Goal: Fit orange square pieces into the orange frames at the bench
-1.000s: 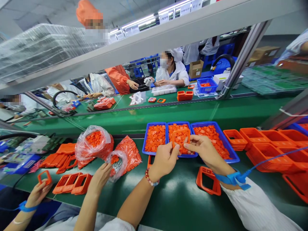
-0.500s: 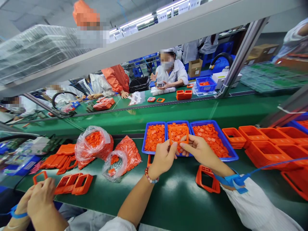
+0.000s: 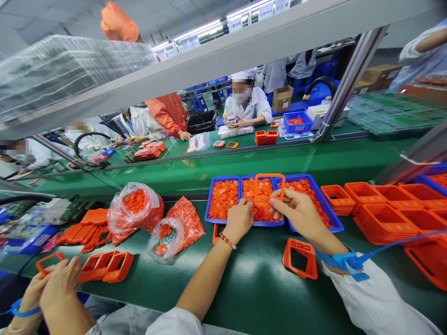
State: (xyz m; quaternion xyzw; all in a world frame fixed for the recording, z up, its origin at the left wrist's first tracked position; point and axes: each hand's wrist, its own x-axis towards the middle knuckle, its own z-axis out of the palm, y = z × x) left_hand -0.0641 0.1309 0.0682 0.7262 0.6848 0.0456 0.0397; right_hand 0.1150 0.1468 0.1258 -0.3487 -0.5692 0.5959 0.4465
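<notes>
My right hand [image 3: 296, 207] pinches the lower right corner of an upright orange frame [image 3: 256, 188], which stands in front of the blue trays. My left hand [image 3: 240, 217] is over the near edge of the middle blue tray [image 3: 258, 224], its fingers bent down at the small orange pieces [image 3: 268, 212]; whether it holds a piece is hidden. Another blue tray of pieces [image 3: 223, 197] is at the left, and a third [image 3: 337, 227] lies behind my right hand. On the green table below my right hand lies an orange housing [image 3: 301, 258] with a dark opening.
Orange frames [image 3: 386, 223] are stacked at the right. Plastic bags of orange pieces [image 3: 136, 209] lie left of the trays. A neighbour's hands [image 3: 61, 281] hold an orange frame at the lower left. A metal rail [image 3: 209, 51] crosses above.
My left hand has let go of the orange frame and moved down to the middle tray's near edge. My right hand has shifted slightly right and up with the frame.
</notes>
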